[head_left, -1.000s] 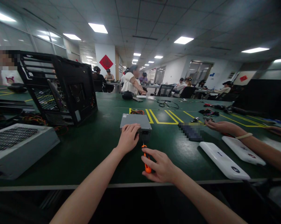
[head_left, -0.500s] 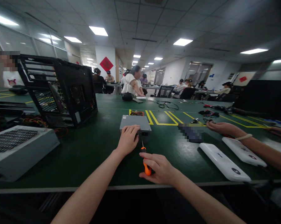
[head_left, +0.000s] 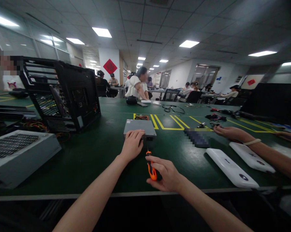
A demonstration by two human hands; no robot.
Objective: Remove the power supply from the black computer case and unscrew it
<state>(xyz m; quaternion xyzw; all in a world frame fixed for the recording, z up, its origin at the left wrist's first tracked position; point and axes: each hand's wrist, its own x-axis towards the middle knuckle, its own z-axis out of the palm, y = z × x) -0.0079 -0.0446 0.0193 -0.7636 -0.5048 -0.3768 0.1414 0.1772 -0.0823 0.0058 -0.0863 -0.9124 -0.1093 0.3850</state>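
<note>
A grey power supply unit (head_left: 145,126) lies flat on the green table, its near face turned toward me. Over its left front edge my left hand (head_left: 133,143) is closed, fingers on the top and thumb by the near face. My right hand (head_left: 165,172) holds an orange and black screwdriver (head_left: 152,170) by the handle. The thin shaft points away from me at the near face of the unit; whether the tip sits in a screw cannot be made out. Coloured cables (head_left: 141,117) bunch up behind the unit.
Left, a black computer case (head_left: 72,96) stands near a larger grey power supply (head_left: 26,154). To the right are a dark, blurred-out object (head_left: 197,138) and two white devices (head_left: 232,167). Another person's hand (head_left: 228,132) reaches in there. Cables (head_left: 173,109) lie farther back.
The screwdriver has turned a little in my right hand, and its handle sits slightly further right. My left hand and the power supply unit have hardly moved.
</note>
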